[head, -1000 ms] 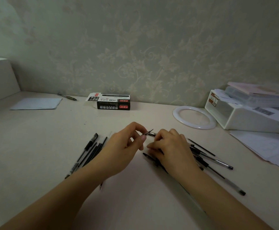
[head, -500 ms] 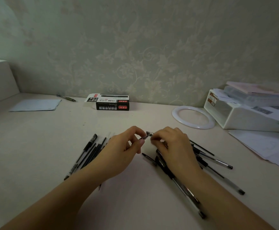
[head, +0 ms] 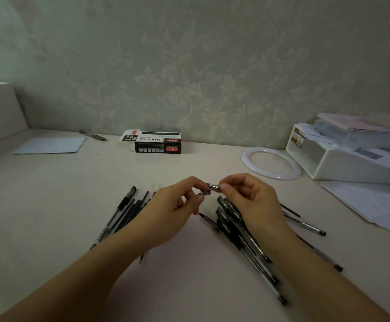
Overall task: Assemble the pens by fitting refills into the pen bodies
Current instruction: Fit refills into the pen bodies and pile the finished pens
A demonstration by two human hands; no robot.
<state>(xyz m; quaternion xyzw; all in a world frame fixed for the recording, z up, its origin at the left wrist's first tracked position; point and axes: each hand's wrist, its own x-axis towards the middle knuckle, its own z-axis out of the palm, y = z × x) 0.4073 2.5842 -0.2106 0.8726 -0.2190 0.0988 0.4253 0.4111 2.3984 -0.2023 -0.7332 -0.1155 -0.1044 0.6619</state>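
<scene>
left hand [head: 177, 210] and right hand [head: 247, 201] pinch one pen tip [head: 211, 188].

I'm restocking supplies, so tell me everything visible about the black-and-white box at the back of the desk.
The pen box is a small flat carton, black with white panels, red labels and the number 1120 printed on top. It looks like cardboard. It lies flat on the desk close to the wall, apparently shut. No hand touches it.
</scene>
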